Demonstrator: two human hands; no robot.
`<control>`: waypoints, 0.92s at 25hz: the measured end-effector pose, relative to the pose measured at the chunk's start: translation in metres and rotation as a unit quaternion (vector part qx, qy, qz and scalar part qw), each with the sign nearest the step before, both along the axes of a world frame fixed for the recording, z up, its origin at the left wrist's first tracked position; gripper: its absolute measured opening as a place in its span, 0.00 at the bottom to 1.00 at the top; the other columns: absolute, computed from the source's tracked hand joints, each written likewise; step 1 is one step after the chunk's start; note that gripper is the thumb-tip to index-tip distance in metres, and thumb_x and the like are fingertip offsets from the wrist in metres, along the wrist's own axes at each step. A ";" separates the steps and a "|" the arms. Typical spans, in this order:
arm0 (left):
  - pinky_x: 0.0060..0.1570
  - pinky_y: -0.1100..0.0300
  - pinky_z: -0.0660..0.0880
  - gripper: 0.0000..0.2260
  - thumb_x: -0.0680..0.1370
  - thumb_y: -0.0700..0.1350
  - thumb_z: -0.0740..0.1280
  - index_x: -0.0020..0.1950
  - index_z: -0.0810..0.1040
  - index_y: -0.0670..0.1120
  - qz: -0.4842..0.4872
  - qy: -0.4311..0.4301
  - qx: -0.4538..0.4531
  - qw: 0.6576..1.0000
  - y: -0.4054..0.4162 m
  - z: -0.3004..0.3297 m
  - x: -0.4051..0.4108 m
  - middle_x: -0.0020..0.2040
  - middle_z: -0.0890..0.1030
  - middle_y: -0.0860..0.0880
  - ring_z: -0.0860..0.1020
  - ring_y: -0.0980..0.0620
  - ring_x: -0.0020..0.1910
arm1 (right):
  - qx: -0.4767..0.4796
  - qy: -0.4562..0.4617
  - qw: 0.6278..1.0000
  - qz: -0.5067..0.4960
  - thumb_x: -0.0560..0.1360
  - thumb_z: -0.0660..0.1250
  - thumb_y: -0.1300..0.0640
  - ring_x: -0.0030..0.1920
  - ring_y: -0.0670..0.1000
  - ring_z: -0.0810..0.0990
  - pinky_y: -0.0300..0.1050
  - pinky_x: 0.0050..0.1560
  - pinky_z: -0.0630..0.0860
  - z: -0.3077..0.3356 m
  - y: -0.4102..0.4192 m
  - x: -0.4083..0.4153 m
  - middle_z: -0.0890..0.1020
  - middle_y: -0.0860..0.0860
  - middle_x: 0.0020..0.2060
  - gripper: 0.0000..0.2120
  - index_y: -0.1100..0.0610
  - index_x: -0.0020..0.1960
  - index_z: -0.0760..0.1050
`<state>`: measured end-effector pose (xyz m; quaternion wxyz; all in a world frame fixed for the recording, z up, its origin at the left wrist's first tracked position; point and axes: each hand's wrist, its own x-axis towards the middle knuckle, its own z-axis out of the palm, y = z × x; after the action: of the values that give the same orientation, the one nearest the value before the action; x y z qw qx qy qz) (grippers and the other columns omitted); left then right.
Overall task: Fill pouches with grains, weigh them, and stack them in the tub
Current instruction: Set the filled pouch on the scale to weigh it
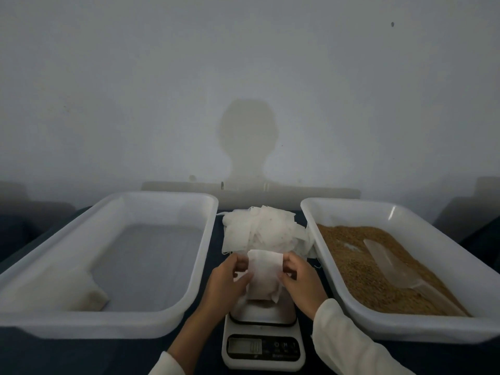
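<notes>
A white fabric pouch (263, 274) is held upright above the steel platform of a kitchen scale (263, 345). My left hand (226, 282) pinches its upper left edge and my right hand (300, 280) pinches its upper right edge. The pouch's lower part bulges and rests on or just over the scale. Behind it lies a loose pile of empty white pouches (262, 231). The white tub (113, 266) on the left holds one filled pouch (89, 293) in its near left corner. The tub (405, 217) on the right holds brown grains (359, 269) and a clear plastic scoop (389, 262).
Everything stands on a dark table (81, 355) against a plain pale wall. The two tubs flank the scale closely, leaving a narrow lane in the middle. The scale's display is dim and unreadable.
</notes>
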<state>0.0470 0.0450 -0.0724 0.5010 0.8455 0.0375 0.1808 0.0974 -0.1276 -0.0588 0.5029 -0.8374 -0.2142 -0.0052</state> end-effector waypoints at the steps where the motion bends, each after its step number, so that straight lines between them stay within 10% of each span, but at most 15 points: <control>1: 0.51 0.63 0.76 0.12 0.75 0.40 0.69 0.57 0.75 0.49 -0.002 0.001 -0.015 1.000 0.002 -0.001 0.001 0.50 0.81 0.54 0.79 0.58 0.50 | 0.016 0.009 1.000 -0.002 0.76 0.65 0.66 0.49 0.36 0.78 0.25 0.46 0.72 0.002 0.000 0.001 0.81 0.44 0.48 0.12 0.53 0.56 0.73; 15: 0.47 0.70 0.75 0.09 0.76 0.34 0.66 0.55 0.73 0.43 0.050 -0.042 -0.084 0.994 0.013 -0.006 0.006 0.48 0.79 0.51 0.77 0.57 0.49 | 0.087 0.026 0.993 -0.076 0.74 0.57 0.73 0.58 0.46 0.73 0.40 0.61 0.66 0.004 -0.007 0.015 0.76 0.49 0.56 0.19 0.56 0.60 0.71; 23: 0.48 0.69 0.74 0.09 0.76 0.34 0.66 0.55 0.74 0.41 0.045 -0.035 -0.072 0.996 0.013 -0.006 0.005 0.50 0.79 0.49 0.78 0.55 0.50 | 0.075 0.033 0.994 -0.069 0.76 0.58 0.72 0.55 0.46 0.73 0.31 0.52 0.67 0.004 -0.008 0.016 0.77 0.50 0.53 0.16 0.58 0.59 0.71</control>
<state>0.0524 0.0579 -0.0784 0.5532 0.7978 0.0709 0.2291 0.1137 -0.1358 -0.0549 0.5695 -0.8098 -0.1382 -0.0285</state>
